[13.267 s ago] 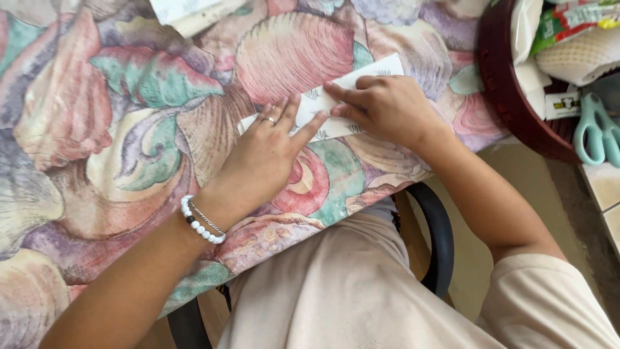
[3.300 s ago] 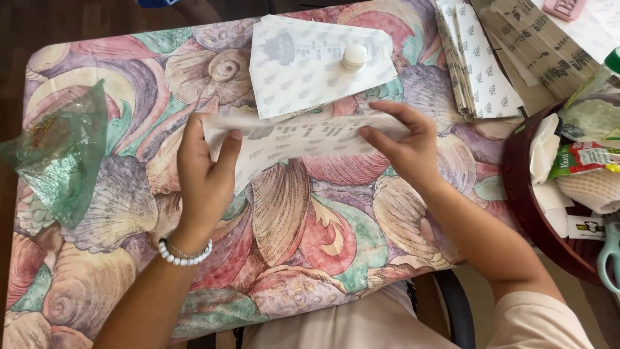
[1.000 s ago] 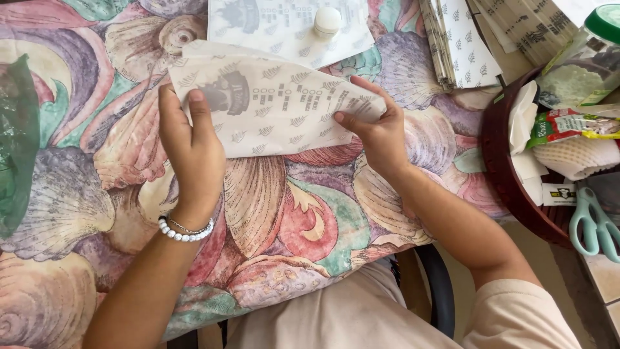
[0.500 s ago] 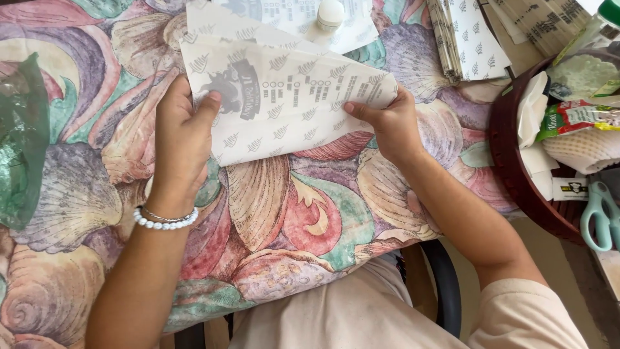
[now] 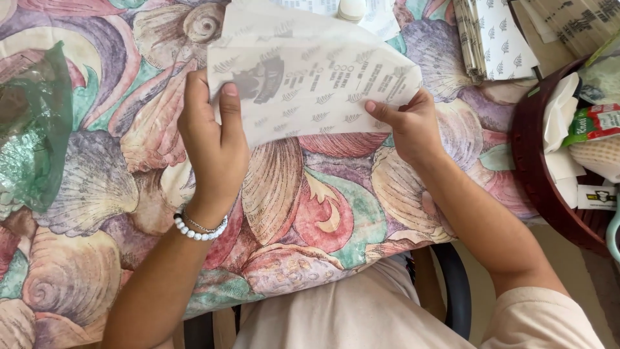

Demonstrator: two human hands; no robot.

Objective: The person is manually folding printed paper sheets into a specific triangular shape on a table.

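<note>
I hold a thin white sheet of printed paper up above the shell-patterned tablecloth. My left hand grips its left edge, thumb on the near face. At the sheet's right edge my right hand pinches the lower corner. The paper is translucent, with small grey leaf marks and a dark picture showing through. A white bead bracelet circles my left wrist. Behind the held sheet lies another white sheet with a small white cap on it.
A green plastic bag lies at the left. A stack of printed paper sheets sits at the top right. A dark red round basket with packets and napkins stands at the right edge. A chair armrest shows below the table.
Over the last second both hands lifted the sheet off the table and tilted it up toward me. Much earlier, the hands were pressing a small folded paper on the cloth.
</note>
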